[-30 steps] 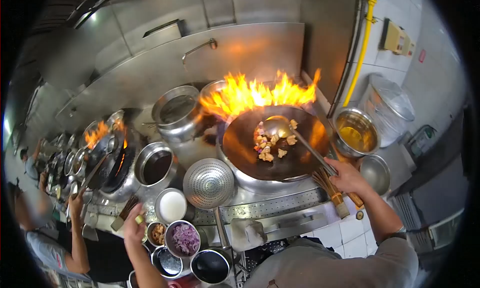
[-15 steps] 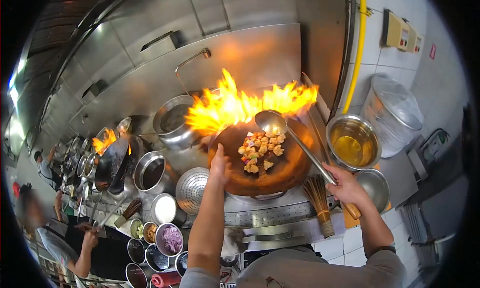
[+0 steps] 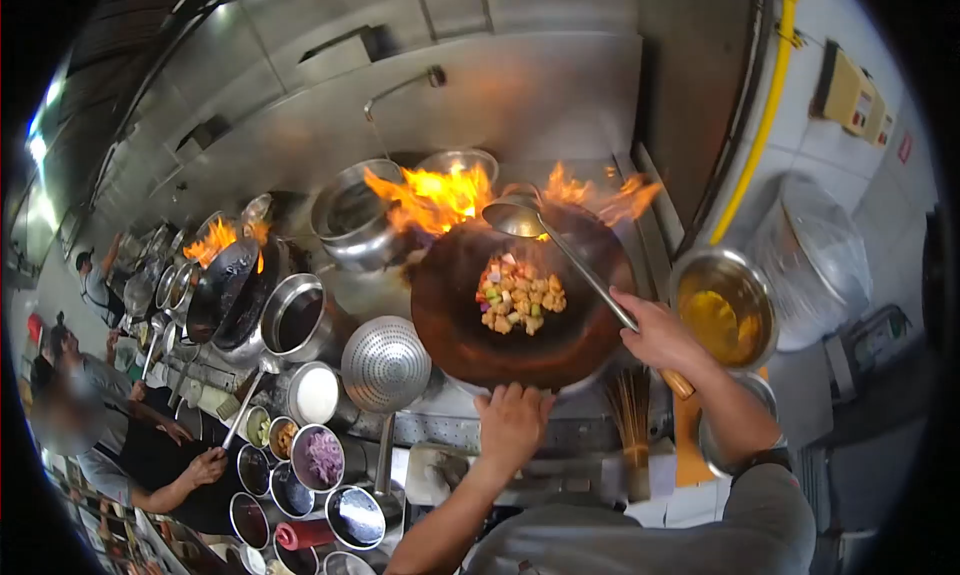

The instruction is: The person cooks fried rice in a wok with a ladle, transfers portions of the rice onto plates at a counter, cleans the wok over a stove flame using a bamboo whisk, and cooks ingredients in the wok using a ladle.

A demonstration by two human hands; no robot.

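Note:
A wide dark wok sits over the burner, with browned chunks and pieces of vegetable in its middle. My left hand grips the wok's near rim, its fingers at the edge and the thumb hidden. In my right hand is the long handle of a steel ladle, wooden end toward me. The ladle's bowl hangs over the wok's far side, close to flames that rise behind the rim.
A bowl of yellow oil and a bamboo brush are at the right. Left of the wok are a perforated strainer, steel pots and a tub of chopped onion. A co-worker's hand holds a ladle near another flaming wok.
My left hand has gone from the wok's left side to its near rim. The ladle has shifted left and up in view, flames have shrunk, and the food lies closer together.

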